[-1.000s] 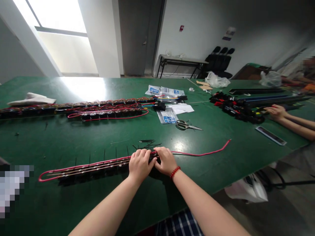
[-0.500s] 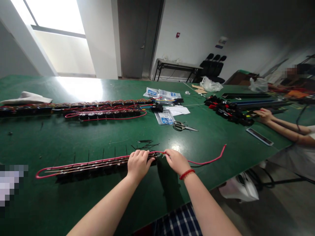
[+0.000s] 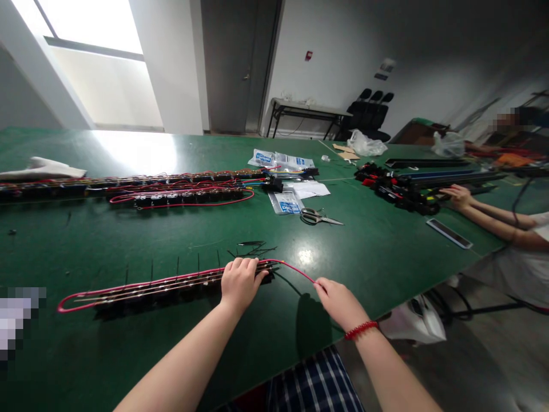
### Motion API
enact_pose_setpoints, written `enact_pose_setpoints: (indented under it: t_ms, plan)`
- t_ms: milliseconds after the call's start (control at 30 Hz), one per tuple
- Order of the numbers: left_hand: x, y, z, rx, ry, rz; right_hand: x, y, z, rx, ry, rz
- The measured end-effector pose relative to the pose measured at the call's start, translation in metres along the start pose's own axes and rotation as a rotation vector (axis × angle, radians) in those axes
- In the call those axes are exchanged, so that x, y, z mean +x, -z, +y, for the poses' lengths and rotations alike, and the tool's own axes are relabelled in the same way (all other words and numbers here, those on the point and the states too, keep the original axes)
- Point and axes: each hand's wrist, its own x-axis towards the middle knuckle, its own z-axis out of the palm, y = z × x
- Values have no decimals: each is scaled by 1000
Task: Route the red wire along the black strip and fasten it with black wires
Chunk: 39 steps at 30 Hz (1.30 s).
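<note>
A long strip of black parts wired with red and bare wires [image 3: 158, 287] lies on the green table [image 3: 107, 240] in front of me, with thin black cable ties standing up along it. My left hand [image 3: 241, 280] presses down on the strip's right end, fingers curled over it. My right hand [image 3: 338, 300] is lifted near the table's front edge and pinches the red wire [image 3: 295, 269], which runs taut from the strip's end to my fingers. A red bead bracelet sits on my right wrist.
Loose black cable ties [image 3: 256, 248] lie just beyond the strip. Farther back are more wired strips [image 3: 171, 191], small bags [image 3: 285, 203], scissors [image 3: 317, 217] and a white cloth [image 3: 40, 167]. Another person's hand [image 3: 458, 195] rests by black rails at the right.
My right hand has left the strip's end and drawn the red wire toward me and to the right, pulling it off the table. My left hand stays on the strip.
</note>
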Motion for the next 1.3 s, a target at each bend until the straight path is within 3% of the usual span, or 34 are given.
enact_pose_setpoints:
  t_ms: [200,433,600,900,1300]
  plan:
    - [0,0,-1,11,-1,3,-23,-2,6,620,-247,-191]
    - [0,3,-1,19,56,-11,-33,-8,-36,1697,-468,-374]
    - [0,3,0,6,67,-30,-33,-11,-72,2181,-605,-358]
    - [-2,6,-2,-48,43,-32,-7,-32,-135,2353,-559,-105]
    - [5,26,-9,-120,-68,-256,30,-46,-129,2254,-527,45]
